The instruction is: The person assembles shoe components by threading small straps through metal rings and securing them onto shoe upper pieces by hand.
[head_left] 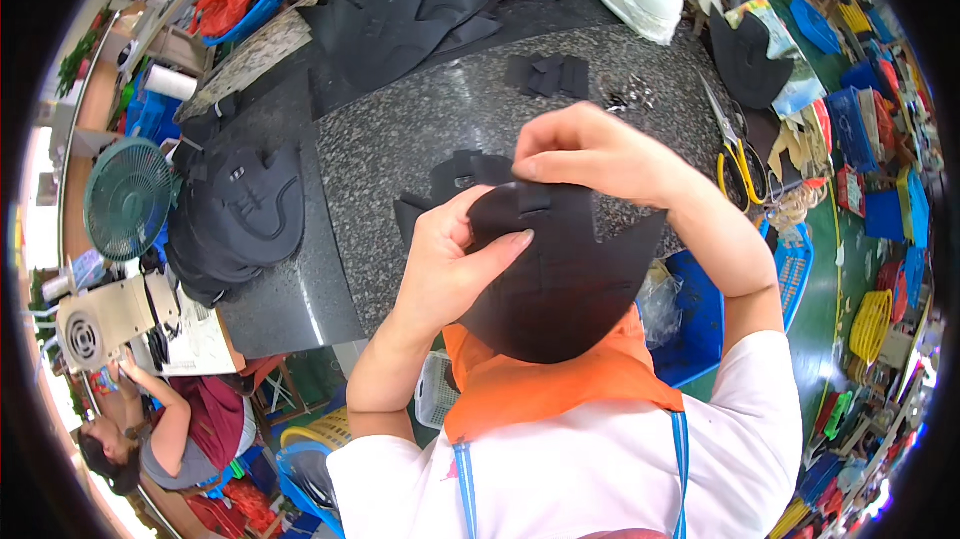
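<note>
A black flat cut piece of foam-like fabric (560,289) with slots and pointed flaps is held up over the speckled grey table (400,129). My left hand (450,259) grips its left side, thumb lying across the face. My right hand (590,154) pinches a small black strap at the piece's top edge. Beneath it on the table lies another black piece (455,179), partly hidden.
A stack of finished black pieces (240,209) sits at the table's left; more black cut pieces (400,9) and small straps (548,75) lie farther back. Yellow-handled scissors (738,154) rest at right. A green fan (128,197) and a seated person (170,429) are at left.
</note>
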Action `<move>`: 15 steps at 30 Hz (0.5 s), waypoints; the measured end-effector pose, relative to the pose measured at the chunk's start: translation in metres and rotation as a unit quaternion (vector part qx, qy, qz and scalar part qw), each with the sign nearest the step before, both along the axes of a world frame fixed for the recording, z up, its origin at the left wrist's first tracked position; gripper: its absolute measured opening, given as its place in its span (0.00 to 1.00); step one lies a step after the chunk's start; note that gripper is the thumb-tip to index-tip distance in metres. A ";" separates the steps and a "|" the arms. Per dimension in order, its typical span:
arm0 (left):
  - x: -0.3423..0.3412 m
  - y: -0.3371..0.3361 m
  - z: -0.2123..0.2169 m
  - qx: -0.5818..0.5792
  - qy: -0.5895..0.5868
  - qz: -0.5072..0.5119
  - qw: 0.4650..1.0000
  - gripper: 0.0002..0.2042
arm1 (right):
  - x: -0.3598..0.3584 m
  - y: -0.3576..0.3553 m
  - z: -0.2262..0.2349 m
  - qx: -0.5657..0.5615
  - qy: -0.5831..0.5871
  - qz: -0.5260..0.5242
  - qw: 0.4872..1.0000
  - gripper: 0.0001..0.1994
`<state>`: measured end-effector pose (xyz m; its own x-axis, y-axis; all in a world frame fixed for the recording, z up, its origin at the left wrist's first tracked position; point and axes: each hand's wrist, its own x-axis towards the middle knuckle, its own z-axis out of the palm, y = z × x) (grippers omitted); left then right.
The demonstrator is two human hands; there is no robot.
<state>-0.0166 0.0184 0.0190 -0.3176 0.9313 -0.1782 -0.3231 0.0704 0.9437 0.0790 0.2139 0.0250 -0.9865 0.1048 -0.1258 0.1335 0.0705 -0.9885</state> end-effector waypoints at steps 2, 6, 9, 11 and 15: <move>0.003 -0.001 -0.011 0.001 0.023 0.000 1.000 0.13 | 0.004 -0.005 -0.029 -0.175 -0.084 0.024 0.981 0.12; -0.001 -0.017 -0.036 -0.037 0.054 -0.003 0.998 0.12 | 0.030 0.004 -0.072 -0.038 -0.153 -0.030 0.987 0.15; -0.009 -0.027 -0.040 -0.030 -0.039 0.071 0.996 0.13 | 0.058 0.040 -0.099 0.574 0.017 -0.253 0.778 0.11; -0.013 -0.027 -0.038 -0.010 -0.062 0.072 0.995 0.16 | 0.061 0.050 -0.091 0.619 0.001 -0.233 0.750 0.12; -0.008 -0.017 -0.034 0.009 -0.101 0.068 0.993 0.21 | 0.061 0.063 -0.105 0.643 0.049 -0.168 0.746 0.12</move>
<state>-0.0250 0.0019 -0.0151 -0.4004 0.8861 -0.2337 -0.5103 -0.0037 0.8600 0.1405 0.2766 -0.0801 -0.8753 0.3195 0.3631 0.2878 0.9474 -0.1398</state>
